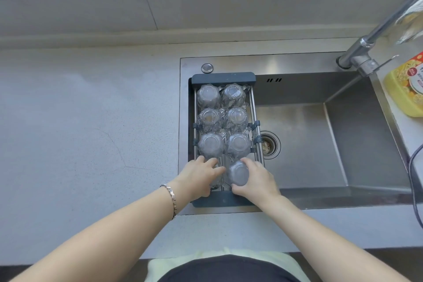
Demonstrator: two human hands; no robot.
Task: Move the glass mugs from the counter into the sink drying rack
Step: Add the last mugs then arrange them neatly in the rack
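Observation:
A dark grey drying rack [223,78] spans the left end of the sink. Several clear glass mugs [208,98] stand upside down in it, in two columns. At the rack's near end my right hand [255,181] grips an upturned glass mug [237,171] from its right side. My left hand [198,177] covers the near left slot, fingers curled over another glass mug [217,178] that is mostly hidden beneath it. A bracelet sits on my left wrist.
The steel sink [320,144] lies to the right of the rack, with its drain [270,145] beside the rack. A faucet [366,46] rises at the back right, next to a yellow detergent bottle [405,89]. Grey counter [91,133] stretches left. The back ledge holds pots and small items.

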